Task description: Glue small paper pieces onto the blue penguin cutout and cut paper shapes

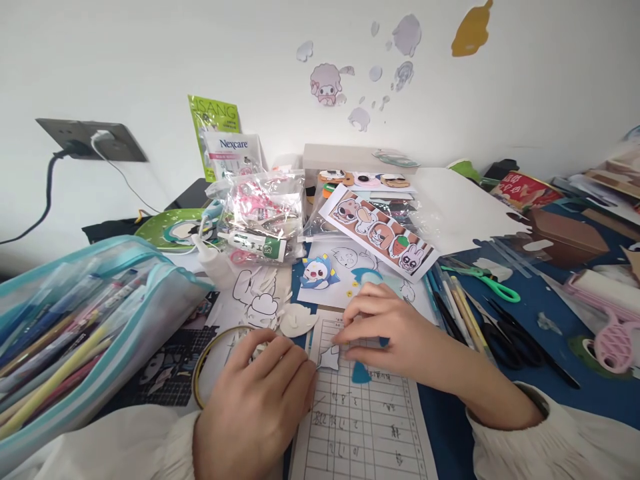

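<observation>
My left hand point(260, 393) lies knuckles up on the desk, fingers curled, over a roll of clear tape point(210, 360) at the edge of a ruled sheet of paper point(360, 420). What its fingers hold is hidden. My right hand point(395, 327) rests on the same sheet, thumb and fingertips pinched on a small white paper cut-out point(330, 358). A blue teardrop-shaped paper piece point(361, 373) lies just under the right palm. A finished blue-and-white cartoon cut-out point(316, 272) sits on white paper beyond both hands.
A clear pencil case point(75, 333) full of pens fills the left. White paper scraps point(260, 293), a glue tube point(255, 245), a sticker strip point(380, 233), pencils point(460, 307), green scissors point(487, 280), black scissors point(510, 333) and a pink tape dispenser point(615, 333) crowd the blue mat.
</observation>
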Available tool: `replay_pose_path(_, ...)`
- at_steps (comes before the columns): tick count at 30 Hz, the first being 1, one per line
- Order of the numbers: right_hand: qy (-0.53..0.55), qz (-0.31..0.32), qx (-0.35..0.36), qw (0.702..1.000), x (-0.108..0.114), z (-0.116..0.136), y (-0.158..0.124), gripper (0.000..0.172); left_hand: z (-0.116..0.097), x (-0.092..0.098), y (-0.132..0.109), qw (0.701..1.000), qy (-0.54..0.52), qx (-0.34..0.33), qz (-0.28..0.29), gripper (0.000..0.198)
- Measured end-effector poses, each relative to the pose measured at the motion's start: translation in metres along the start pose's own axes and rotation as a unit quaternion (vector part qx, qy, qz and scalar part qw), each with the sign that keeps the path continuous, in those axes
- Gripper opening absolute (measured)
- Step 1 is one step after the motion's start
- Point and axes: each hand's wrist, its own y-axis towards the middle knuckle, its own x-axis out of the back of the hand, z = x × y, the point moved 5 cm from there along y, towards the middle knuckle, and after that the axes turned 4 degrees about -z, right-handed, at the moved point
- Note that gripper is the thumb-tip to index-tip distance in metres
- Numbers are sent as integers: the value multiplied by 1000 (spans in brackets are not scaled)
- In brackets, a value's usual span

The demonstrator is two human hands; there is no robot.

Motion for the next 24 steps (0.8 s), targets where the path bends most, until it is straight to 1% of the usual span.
replay_pose_path(3, -6, 8, -29, 1000, -3, 3, 2, 18, 0, 1, 1, 1000, 12, 0, 0, 30)
replay_pose_path(6, 2, -6, -26, 1000, -5, 6, 3, 22, 0, 3, 3, 1000, 20, 1, -13, 27)
replay_pose_path(10, 31, -34, -4, 999, -7, 11, 3, 12, -1, 5, 3, 1000, 12, 6, -22, 23)
replay_pose_path(13, 97, -52, -4, 994, -6, 14, 2, 7, -1, 9, 5, 1000, -5, 15, -20, 21)
replay_pose_path(14, 129, -55, -17, 990, -6, 13, 2, 7, 0, 11, 6, 999, -27, 29, -15, 19)
replay_pose_path(15, 165, -56, -36, 984, -5, 12, 1, 7, 3, 12, 7, 996, -64, 55, 2, 17)
replay_pose_path(16, 203, -54, -59, 976, -4, 11, 1, 6, 7, 13, 9, 988, -114, 98, 30, 14)
replay_pose_path(17, 243, -48, -83, 965, -4, 10, 0, 8, 13, 12, 10, 970, -179, 154, 65, 10)
replay_pose_path(18, 283, -41, -103, 953, -3, 10, -1, 10, 18, 9, 10, 935, -254, 221, 113, 7)
replay_pose_path(19, 319, -34, -114, 940, -3, 10, -1, 11, 23, 4, 9, 883, -328, 296, 159, 10)
replay_pose_path(20, 350, -31, -119, 929, -3, 11, -1, 11, 23, 1, 8, 814, -428, 340, 194, 16)
replay_pose_path(21, 374, -33, -118, 919, -2, 12, -1, 12, 22, -3, 8, 731, -524, 373, 226, 19)
replay_pose_path(22, 390, -38, -112, 913, -2, 14, 0, 11, 20, -7, 7, 647, -597, 403, 251, 21)
replay_pose_path(23, 399, -47, -102, 910, -1, 16, 1, 10, 18, -9, 6, 574, -647, 425, 265, 24)
replay_pose_path(24, 400, -58, -89, 910, -1, 17, 2, 9, 16, -11, 6, 519, -680, 441, 272, 27)
